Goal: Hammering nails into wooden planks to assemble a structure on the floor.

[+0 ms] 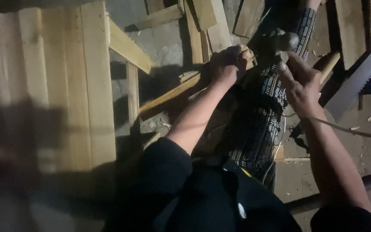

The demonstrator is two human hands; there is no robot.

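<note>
Dim concrete floor littered with offcuts lies beneath; the left hand (228, 64) is clamped around a wooden batten (172, 96) at centre; the right hand (299, 83) grips a hammer (282, 43) just beyond; judged best: steady the batten, strike squarely.

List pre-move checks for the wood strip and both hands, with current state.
1. Left hand grips the wood strip: ok, fingers closed round its upper end.
2. Right hand on the dark rounded tool: cannot tell, the fingers meet it but the grip is in shadow.
3. Strip supported: cannot tell, its lower end is in shadow near the plank panel.
4. Saw blade apart from the hands: ok, it lies to the right, untouched.
5. Cord off the right arm: not ok, it runs by the wrist.
</note>
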